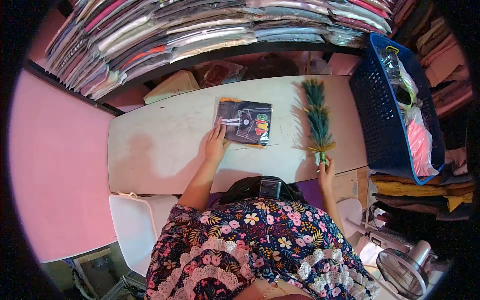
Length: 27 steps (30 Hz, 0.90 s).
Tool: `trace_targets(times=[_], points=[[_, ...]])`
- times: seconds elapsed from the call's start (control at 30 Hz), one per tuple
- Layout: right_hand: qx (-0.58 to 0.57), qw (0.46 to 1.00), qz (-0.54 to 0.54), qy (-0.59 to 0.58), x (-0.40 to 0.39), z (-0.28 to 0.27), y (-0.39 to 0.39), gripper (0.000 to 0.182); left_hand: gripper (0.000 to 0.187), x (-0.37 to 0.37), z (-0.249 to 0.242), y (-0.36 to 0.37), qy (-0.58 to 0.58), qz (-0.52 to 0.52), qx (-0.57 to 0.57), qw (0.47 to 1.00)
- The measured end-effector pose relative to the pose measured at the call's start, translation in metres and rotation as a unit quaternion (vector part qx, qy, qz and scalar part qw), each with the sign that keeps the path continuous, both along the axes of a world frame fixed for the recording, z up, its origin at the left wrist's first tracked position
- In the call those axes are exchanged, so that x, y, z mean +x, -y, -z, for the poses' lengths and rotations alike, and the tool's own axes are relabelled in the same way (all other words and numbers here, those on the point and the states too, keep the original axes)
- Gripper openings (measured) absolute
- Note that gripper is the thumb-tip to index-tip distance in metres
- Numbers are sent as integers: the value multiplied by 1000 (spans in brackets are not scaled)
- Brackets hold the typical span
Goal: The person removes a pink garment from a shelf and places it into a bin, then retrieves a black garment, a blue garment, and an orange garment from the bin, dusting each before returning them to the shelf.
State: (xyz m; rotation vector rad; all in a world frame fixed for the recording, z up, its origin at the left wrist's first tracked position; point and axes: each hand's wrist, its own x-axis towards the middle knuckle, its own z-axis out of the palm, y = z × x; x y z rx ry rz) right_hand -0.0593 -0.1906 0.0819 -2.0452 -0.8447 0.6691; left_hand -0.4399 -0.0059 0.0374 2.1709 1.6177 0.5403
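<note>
A dark denim garment folded in a clear plastic bag [245, 122] lies on the white table [170, 120]. Its front has a stitched pocket, a button and the colourful letters "TAYO". My left hand [216, 144] rests on the lower left edge of this package, fingers stretched out over the plastic. At the right of the table, my right hand [327, 173] is closed around the handle of a green, bushy duster [318, 112] with yellowish tips at its lower end. The duster lies pointing away from me, apart from the package.
Stacks of bagged clothes [210, 30] fill a shelf beyond the table. A blue plastic basket [372, 115] holding plastic bags stands at the table's right edge. A white bin [135, 220] is at the near left, a fan [402, 270] at the lower right, and folded clothes [420, 187] below the basket.
</note>
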Motion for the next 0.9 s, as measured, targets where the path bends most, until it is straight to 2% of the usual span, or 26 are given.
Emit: trace_targets(times=[0.07, 0.1, 0.17, 0.2, 0.27, 0.3, 0.33, 0.37, 0.43, 0.47, 0.5, 0.53, 0.57, 0.6, 0.63, 0.67, 0.7, 0.73, 0.77, 0.8, 0.83, 0.87, 0.9], points=[[38, 997, -24, -67, -24, -17, -10, 38, 50, 6, -9, -3, 47, 50, 23, 997], [22, 998, -47, -35, -32, -22, -13, 38, 50, 9, -9, -5, 44, 51, 26, 997], [-7, 997, -82, -9, -49, -30, -16, 38, 33, 19, -7, -8, 119, 65, 14, 991], [-23, 994, -105, 26, -56, -30, -16, 38, 33, 23, -11, -7, 118, 67, 15, 991], [-26, 979, -193, 52, -65, -31, -6, 36, 30, 28, -18, 2, 226, -59, -122, 965], [-25, 971, -213, 104, -66, -28, -2, 37, 30, 25, -13, 2, 226, -55, -121, 965], [-24, 960, -233, 155, -67, -25, 0, 38, 26, 19, -2, 4, 419, -143, -171, 880], [-26, 960, -232, 157, -68, -22, -2, 38, 22, 11, 10, 7, 590, -226, -216, 744], [-47, 985, -131, 98, -74, -21, -6, 37, 21, -13, 23, 13, 587, -266, -255, 721], [-51, 985, -133, 100, -77, -21, -4, 37, 19, -22, 31, 24, 580, -307, -294, 695], [-32, 983, -152, 96, -84, -26, -7, 35, 21, -27, 26, 29, 589, -302, -296, 688], [-13, 981, -169, 92, -90, -31, -10, 33, 21, -31, 22, 30, 587, -302, -298, 690], [-75, 971, -224, 41, -92, -43, -10, 31, 22, -33, 15, 30, 576, -297, -309, 696], [-77, 971, -222, 40, -94, -42, -12, 31, 24, -34, 15, 30, 568, -294, -319, 699], [-34, 948, -298, 104, -94, -41, -12, 31, 24, -33, 23, 29, 566, -294, -324, 699], [8, 914, -371, 167, -95, -39, -12, 31, 30, -31, 31, 26, 544, -270, -218, 764], [26, 920, -353, 169, -95, -41, -14, 30, 36, -28, 41, 28, 512, -243, -108, 817], [22, 920, -353, 170, -93, -39, -17, 30, 36, -24, 19, 27, 513, -244, -113, 815], [3, 953, -279, 122, -90, -37, -20, 30, 41, -15, -31, 25, 324, -206, 62, 921], [-9, 977, -201, 69, -88, -38, -25, 30, 46, -6, -64, 20, 106, -149, 237, 954], [-13, 988, -147, 55, -85, -39, -28, 31, 46, 1, -64, 17, 106, -151, 239, 953], [-3, 993, -106, 53, -79, -37, -30, 33, 47, 7, -64, 14, 141, -10, 180, 973], [5, 997, -75, 30, -71, -31, -29, 34, 47, 14, -65, 13, 170, 130, 118, 970]])
